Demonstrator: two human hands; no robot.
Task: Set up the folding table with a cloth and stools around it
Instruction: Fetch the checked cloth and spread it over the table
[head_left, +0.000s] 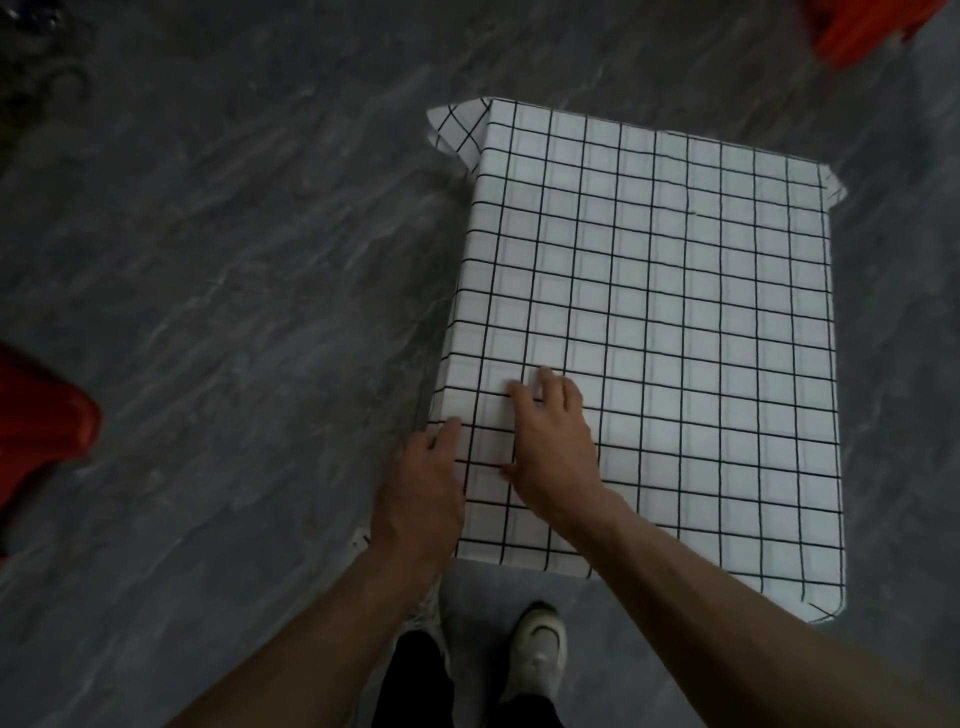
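- Right of centre in the frame, covering the table (470, 260) fully with the checked cloth (675, 312), draping down the left side and folding at the far corners.
- Judging by this, finishing the cloth step: smoothing near the lower-left corner.
- Leaving the stools to be placed: one red stool (47, 431) at the left edge, another stool (872, 26) at upper right, both well apart from the table.
- Pressing the right grip (553, 441) flat on the cloth, fingers straight, slightly apart, clamping nothing.
- Touching the table's left edge with the left grip (423, 478); cannot tell whether pinching the overhang.
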